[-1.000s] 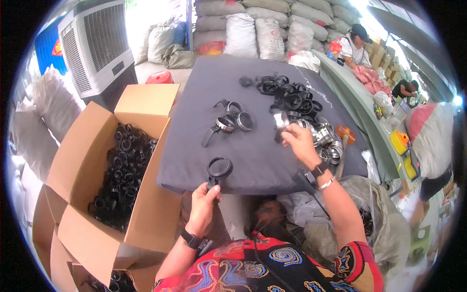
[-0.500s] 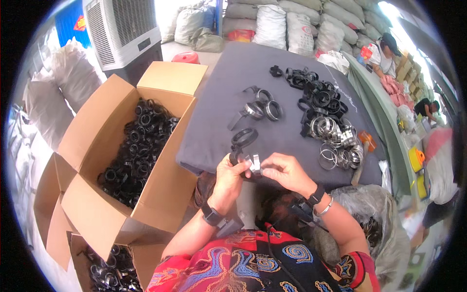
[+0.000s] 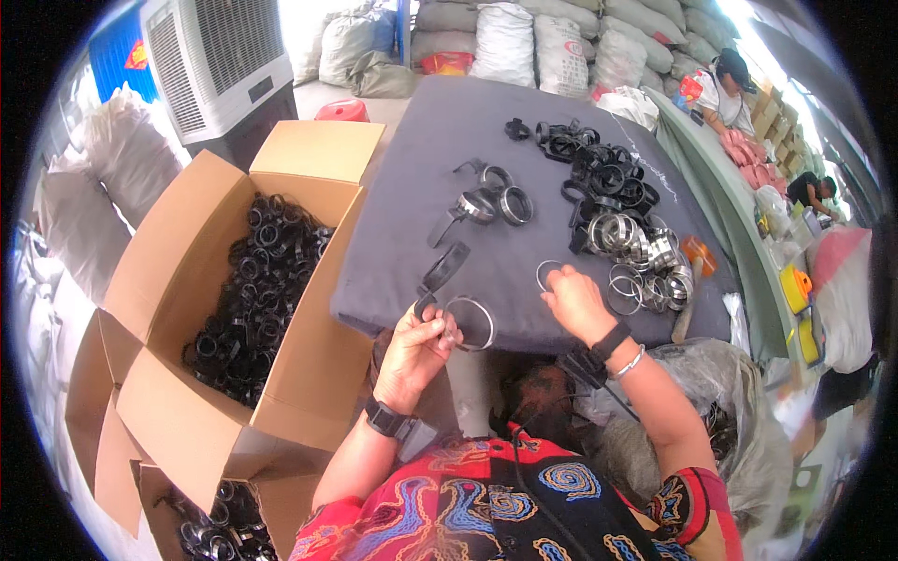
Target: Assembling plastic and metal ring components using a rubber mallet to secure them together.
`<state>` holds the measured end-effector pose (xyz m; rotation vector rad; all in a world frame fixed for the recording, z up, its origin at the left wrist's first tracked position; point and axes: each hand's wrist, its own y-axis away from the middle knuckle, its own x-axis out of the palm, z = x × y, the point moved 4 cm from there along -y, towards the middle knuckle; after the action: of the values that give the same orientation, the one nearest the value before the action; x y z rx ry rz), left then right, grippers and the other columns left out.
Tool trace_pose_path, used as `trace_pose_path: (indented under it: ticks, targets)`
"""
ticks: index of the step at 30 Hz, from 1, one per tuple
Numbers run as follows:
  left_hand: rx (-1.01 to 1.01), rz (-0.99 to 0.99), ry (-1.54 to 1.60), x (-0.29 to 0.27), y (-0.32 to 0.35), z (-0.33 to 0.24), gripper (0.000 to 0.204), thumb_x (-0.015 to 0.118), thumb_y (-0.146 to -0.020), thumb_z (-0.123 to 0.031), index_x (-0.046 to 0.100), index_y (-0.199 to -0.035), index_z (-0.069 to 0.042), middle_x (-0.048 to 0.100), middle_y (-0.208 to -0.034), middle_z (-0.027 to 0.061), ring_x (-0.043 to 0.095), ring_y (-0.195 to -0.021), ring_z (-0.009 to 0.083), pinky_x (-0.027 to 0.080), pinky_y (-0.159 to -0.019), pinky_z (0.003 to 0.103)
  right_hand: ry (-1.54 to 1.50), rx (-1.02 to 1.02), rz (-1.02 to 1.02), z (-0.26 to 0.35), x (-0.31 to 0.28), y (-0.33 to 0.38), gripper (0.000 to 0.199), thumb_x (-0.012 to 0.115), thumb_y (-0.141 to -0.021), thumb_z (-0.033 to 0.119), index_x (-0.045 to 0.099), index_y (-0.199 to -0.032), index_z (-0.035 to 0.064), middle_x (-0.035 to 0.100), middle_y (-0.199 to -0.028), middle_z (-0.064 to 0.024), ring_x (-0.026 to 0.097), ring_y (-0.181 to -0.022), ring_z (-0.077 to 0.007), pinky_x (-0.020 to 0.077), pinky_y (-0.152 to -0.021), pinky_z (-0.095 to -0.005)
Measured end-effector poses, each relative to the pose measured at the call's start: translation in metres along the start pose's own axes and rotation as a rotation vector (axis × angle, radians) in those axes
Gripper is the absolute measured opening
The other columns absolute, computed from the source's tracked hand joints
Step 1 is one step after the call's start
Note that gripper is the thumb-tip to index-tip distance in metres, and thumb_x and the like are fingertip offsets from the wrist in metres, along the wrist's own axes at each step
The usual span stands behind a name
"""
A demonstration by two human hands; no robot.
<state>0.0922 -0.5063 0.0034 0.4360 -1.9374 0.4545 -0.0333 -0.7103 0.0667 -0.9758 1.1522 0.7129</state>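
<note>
Two pieces are gripped in the left hand [image 3: 418, 348] at the near edge of the grey padded table [image 3: 412, 168]: a thin metal ring [image 3: 470, 323], pinched by the fingertips, and a black strap [image 3: 441, 272] that rises from the same grip toward the far left. A second thin ring [image 3: 547, 273] is touched by the right hand [image 3: 575, 301], whose fingers are curled narrowly over it; whether it is lifted off the cloth cannot be told.

Just right of that hand a pile of bright metal rings [image 3: 641, 252] is spread, and beyond it, farther off, a heap of black bands [image 3: 599, 168]. Three finished clamps [image 3: 491, 201] lie at the middle of the table, far from the left hand. An orange-headed tool [image 3: 694, 271] is laid at the right edge, past the metal pile.

To the left, an open cardboard box [image 3: 164, 271] filled with black clamps [image 3: 253, 290] is pushed against the table's side, its flaps raised. A second box [image 3: 210, 524] with more clamps is seen nearer, low on the left. A white air cooler [image 3: 224, 61] and stacked sacks [image 3: 524, 37] are ranged along the far side. Bare cloth is left between the two hands and along the table's far left part; the right side is crowded with parts.
</note>
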Motion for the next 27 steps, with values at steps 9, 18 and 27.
trace_pose_path:
  ticks: [9,18,27]
  targets:
    - [-0.004,-0.054,-0.107,0.007,0.005,-0.007,0.016,0.070,-0.079,-0.006,0.054,-0.078,-0.010,0.059,-0.077,0.0081,0.048,-0.058,0.0150,0.037,-0.061,0.029,-1.424,0.192,0.524,0.072,-0.006,0.008,0.027,0.053,-0.096,0.025,0.062,-0.101,0.0001,0.062,-0.077,-0.0017,0.054,-0.057,-0.0054,0.0431,-0.046,-0.0189]
    - [0.131,-0.334,-0.555,-0.038,0.028,-0.027,0.023,0.053,-0.094,-0.022,0.053,-0.079,-0.005,0.057,-0.068,0.0073,0.051,-0.057,0.0139,0.041,-0.053,0.026,-1.145,0.123,0.297,0.058,-0.007,-0.003,0.019,0.060,-0.090,0.016,0.064,-0.095,-0.0012,0.062,-0.072,-0.0039,0.055,-0.057,-0.0080,0.0449,-0.048,-0.0244]
    - [0.058,-0.347,-0.874,-0.051,0.034,-0.026,0.028,0.054,-0.091,-0.014,0.052,-0.064,-0.006,0.053,-0.060,0.0014,0.048,-0.059,0.0093,0.038,-0.059,0.025,-0.766,-0.156,0.130,0.052,0.004,-0.042,0.016,0.059,-0.088,0.011,0.062,-0.097,-0.0026,0.065,-0.085,-0.0100,0.060,-0.075,-0.0158,0.0483,-0.069,-0.0305]
